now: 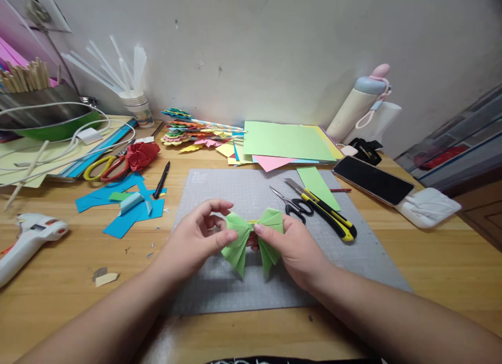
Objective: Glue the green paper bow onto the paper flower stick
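A wooden desk (431, 259) stands against a pale wall, with a grey cutting mat (235, 191) at its middle. Near the back left corner, a paper cup (139, 109) holds clear sticks. Over the mat's front half, the left hand (194, 238) and right hand (292, 246) pinch a green pleated paper bow (239, 238) between them, its long axis left-right, its fans splayed toward the front edge.

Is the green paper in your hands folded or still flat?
Folded: the green paper is pleated, pinched at its middle between left hand and right hand, fanning out both sides.
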Tool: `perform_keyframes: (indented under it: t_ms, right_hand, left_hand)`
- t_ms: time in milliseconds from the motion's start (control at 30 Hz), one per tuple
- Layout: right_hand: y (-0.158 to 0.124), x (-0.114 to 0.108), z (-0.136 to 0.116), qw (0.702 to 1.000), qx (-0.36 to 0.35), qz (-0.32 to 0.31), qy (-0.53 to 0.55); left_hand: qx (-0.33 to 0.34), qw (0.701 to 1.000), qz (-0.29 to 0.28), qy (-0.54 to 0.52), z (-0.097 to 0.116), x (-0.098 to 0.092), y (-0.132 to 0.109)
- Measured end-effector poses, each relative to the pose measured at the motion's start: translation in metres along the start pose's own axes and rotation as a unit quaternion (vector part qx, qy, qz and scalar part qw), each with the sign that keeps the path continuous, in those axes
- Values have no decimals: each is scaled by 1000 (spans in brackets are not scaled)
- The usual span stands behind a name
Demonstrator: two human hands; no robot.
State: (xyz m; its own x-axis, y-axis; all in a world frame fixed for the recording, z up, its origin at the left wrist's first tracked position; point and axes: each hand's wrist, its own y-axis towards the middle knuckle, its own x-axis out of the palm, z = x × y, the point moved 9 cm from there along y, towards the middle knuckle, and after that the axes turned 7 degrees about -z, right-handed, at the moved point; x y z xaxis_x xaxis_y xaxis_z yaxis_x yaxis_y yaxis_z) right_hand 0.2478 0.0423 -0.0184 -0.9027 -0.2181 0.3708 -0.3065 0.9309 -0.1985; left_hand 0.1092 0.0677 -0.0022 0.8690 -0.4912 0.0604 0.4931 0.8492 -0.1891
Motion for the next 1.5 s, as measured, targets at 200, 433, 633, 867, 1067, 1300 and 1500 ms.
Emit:
perform_keyframes:
  t_ms: [200,433,633,867,1067,1300,1500]
  right_hand:
    - [0,-6,-7,999,-23,24,1]
    - [-1,-4,-8,1000,-19,11,-9]
    - [-1,-4,-8,1000,-24,1,-17]
    - [-2,1,-12,998,-21,-10,-62]
    - [-1,0,-17,992,-26,3,-121]
    - [-3,1,-18,990,-42,-9,-133]
    - [-5,3,-20,989,-49,-9,-141]
  left_hand:
    - [-86,995,-36,-35,-16,-1,1]
    - [-100,995,-3,-2,-12,-5,-1]
    - [-93,995,15,27,-10,-8,-1]
    - [-61,997,22,35,-3,-4,0]
    - [-62,998,14,-12,-8,-4,0]
    - [-47,999,9,1,-4,-3,0]
    - [-38,999,24,17,-5,-2,-1]
